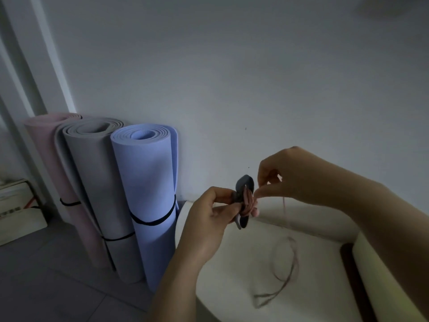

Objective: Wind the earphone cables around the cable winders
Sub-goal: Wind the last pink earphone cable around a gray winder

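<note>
My left hand (210,213) grips a dark grey cable winder (244,184), held upright in the air above a cream surface. Several turns of pinkish earphone cable (248,204) are wrapped round its middle. My right hand (287,176) pinches the cable just to the right of the winder. From that pinch the loose cable (287,270) hangs down and lies in blurred loops on the cream surface. The earbuds and plug cannot be made out.
Three rolled mats stand against the wall at left: pink (46,145), grey (92,159) and blue (148,182), each bound with black bands. A cream seat or table (232,275) lies below my hands. A box (16,210) sits on the grey tiled floor, far left.
</note>
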`<action>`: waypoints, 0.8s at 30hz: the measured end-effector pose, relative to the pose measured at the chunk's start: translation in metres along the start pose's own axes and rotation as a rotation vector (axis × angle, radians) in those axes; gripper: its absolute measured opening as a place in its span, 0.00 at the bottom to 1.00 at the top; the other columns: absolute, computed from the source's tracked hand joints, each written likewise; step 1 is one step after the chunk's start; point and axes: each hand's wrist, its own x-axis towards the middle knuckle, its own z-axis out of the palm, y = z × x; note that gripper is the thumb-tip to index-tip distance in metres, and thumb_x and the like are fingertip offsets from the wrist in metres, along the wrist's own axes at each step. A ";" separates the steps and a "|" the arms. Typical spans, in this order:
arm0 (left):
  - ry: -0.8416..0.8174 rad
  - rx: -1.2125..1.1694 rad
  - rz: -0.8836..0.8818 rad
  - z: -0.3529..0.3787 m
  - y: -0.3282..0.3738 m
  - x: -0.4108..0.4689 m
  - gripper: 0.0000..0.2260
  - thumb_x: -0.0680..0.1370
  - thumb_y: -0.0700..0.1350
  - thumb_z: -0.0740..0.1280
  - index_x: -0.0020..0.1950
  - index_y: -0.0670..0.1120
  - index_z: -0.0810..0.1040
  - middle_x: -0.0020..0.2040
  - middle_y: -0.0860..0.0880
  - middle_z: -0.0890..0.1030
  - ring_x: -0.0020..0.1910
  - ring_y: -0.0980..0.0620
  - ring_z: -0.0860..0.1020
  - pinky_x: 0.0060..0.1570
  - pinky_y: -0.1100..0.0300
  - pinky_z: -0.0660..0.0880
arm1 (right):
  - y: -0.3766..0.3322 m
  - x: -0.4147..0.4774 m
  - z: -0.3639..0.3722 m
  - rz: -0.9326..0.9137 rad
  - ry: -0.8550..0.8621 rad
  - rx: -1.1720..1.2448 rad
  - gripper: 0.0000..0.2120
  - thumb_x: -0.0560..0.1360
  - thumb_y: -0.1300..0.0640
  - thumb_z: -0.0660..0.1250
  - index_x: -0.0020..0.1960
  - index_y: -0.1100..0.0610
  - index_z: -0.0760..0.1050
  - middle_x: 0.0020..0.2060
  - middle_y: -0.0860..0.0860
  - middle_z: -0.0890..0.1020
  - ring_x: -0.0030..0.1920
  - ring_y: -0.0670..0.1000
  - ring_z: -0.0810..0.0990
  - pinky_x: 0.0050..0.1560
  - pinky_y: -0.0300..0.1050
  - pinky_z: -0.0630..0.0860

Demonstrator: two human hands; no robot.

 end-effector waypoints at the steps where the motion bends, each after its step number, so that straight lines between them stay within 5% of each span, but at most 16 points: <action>1: -0.043 0.011 0.006 0.001 0.002 -0.001 0.04 0.78 0.33 0.64 0.50 0.40 0.77 0.39 0.55 0.85 0.39 0.61 0.82 0.40 0.70 0.76 | 0.002 0.001 -0.001 -0.018 -0.012 0.016 0.09 0.72 0.47 0.70 0.37 0.42 0.71 0.32 0.39 0.74 0.33 0.34 0.74 0.36 0.28 0.69; 6: -0.128 0.031 0.032 -0.003 0.004 -0.003 0.07 0.78 0.33 0.64 0.50 0.43 0.78 0.39 0.56 0.85 0.40 0.59 0.83 0.41 0.69 0.76 | 0.008 0.003 0.003 -0.058 0.097 0.059 0.02 0.76 0.51 0.64 0.45 0.48 0.74 0.33 0.37 0.73 0.37 0.27 0.71 0.35 0.29 0.68; 12: -0.166 0.067 -0.002 -0.005 0.002 -0.003 0.07 0.78 0.36 0.65 0.54 0.44 0.79 0.49 0.47 0.85 0.51 0.48 0.83 0.59 0.49 0.77 | 0.007 0.003 0.022 -0.072 0.258 0.229 0.02 0.78 0.55 0.64 0.47 0.49 0.73 0.29 0.43 0.73 0.31 0.39 0.71 0.34 0.32 0.67; 14: -0.178 0.039 -0.007 -0.006 0.004 -0.004 0.07 0.78 0.36 0.66 0.53 0.44 0.80 0.48 0.47 0.85 0.51 0.49 0.83 0.59 0.50 0.77 | 0.009 0.005 0.030 -0.023 0.249 0.360 0.03 0.78 0.57 0.64 0.45 0.51 0.73 0.25 0.44 0.70 0.27 0.43 0.67 0.30 0.33 0.66; 20: -0.279 -0.343 -0.032 -0.001 0.010 -0.006 0.08 0.75 0.37 0.68 0.53 0.37 0.76 0.45 0.42 0.85 0.44 0.46 0.84 0.48 0.60 0.78 | 0.005 0.006 0.060 0.116 0.113 1.003 0.13 0.78 0.52 0.63 0.39 0.59 0.73 0.21 0.47 0.73 0.22 0.45 0.71 0.27 0.34 0.69; 24: -0.225 -0.655 -0.017 0.006 0.014 -0.004 0.11 0.73 0.40 0.67 0.51 0.37 0.82 0.46 0.42 0.84 0.45 0.48 0.83 0.49 0.60 0.78 | -0.010 0.005 0.091 0.128 0.235 1.229 0.16 0.74 0.45 0.63 0.33 0.54 0.75 0.25 0.46 0.73 0.28 0.44 0.70 0.29 0.32 0.67</action>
